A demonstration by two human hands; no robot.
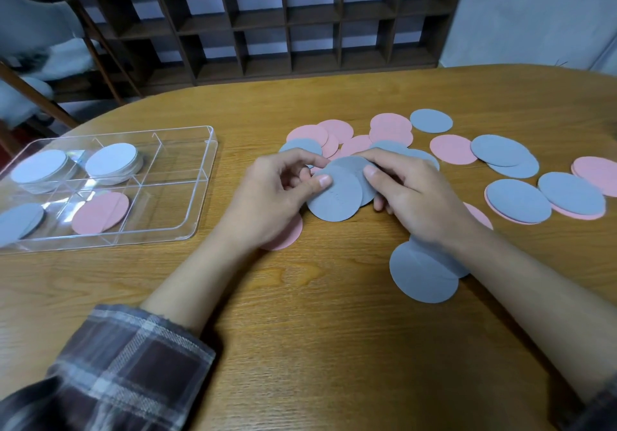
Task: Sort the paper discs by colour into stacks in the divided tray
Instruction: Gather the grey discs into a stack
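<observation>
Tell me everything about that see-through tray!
The tray is clear plastic, rectangular with rounded corners, split by thin clear walls into compartments. It lies flat on the wooden table, left of the left hand and right hand; neither touches it. Far compartments hold two pale stacks; near ones hold grey discs and pink discs.
</observation>
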